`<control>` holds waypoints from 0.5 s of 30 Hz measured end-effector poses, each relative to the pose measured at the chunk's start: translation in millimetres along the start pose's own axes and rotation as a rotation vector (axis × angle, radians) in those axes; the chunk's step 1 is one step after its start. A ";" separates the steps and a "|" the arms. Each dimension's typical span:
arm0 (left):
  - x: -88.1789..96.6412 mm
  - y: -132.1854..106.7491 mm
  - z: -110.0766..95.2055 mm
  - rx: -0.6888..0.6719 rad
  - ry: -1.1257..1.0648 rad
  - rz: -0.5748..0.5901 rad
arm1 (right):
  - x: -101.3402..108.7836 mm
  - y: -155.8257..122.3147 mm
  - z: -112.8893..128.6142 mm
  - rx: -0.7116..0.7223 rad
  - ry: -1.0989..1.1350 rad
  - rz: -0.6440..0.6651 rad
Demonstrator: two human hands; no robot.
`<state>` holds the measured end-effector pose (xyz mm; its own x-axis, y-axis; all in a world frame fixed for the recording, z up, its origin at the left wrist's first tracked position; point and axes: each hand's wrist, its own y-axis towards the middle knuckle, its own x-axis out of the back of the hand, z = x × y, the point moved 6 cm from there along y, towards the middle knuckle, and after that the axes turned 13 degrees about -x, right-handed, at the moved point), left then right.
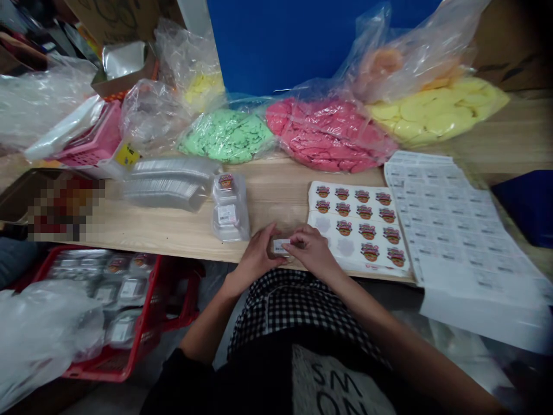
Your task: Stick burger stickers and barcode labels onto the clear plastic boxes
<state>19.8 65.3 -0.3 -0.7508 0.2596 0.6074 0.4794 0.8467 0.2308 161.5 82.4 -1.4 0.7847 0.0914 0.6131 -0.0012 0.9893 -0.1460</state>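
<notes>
Both of my hands meet at the near edge of the wooden table [181,227], holding a small clear plastic container [280,246] with a white label on it. My left hand [256,257] curls around its left side. My right hand [311,248] presses fingers on its top right. Just right of my hands lies a sheet of round colourful stickers [360,222], with some spots peeled off. A short stack of labelled clear containers [228,207] stands to the left of my hands.
Bags of green [227,135], pink [328,132] and yellow [436,112] pieces lie at the back. White label sheets [449,213] are at the right. A stack of empty clear lids [168,181] and a pink basket [93,141] sit left. A red basket [142,311] of filled containers stands below.
</notes>
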 end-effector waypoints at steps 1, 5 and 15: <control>0.0 0.1 0.0 0.007 0.001 0.005 | -0.5 0.0 -0.3 0.000 -0.005 -0.003; -0.1 0.5 0.4 0.011 0.001 0.008 | -2.6 -0.9 0.0 0.025 -0.062 -0.040; 0.5 -0.5 -1.0 -0.055 0.036 0.004 | -4.6 -9.7 6.7 0.076 -0.234 -0.135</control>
<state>19.6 64.6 0.6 -0.7327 0.2454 0.6348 0.5072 0.8189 0.2688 153.8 73.2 2.4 0.6168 -0.0266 0.7866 0.0398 0.9992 0.0026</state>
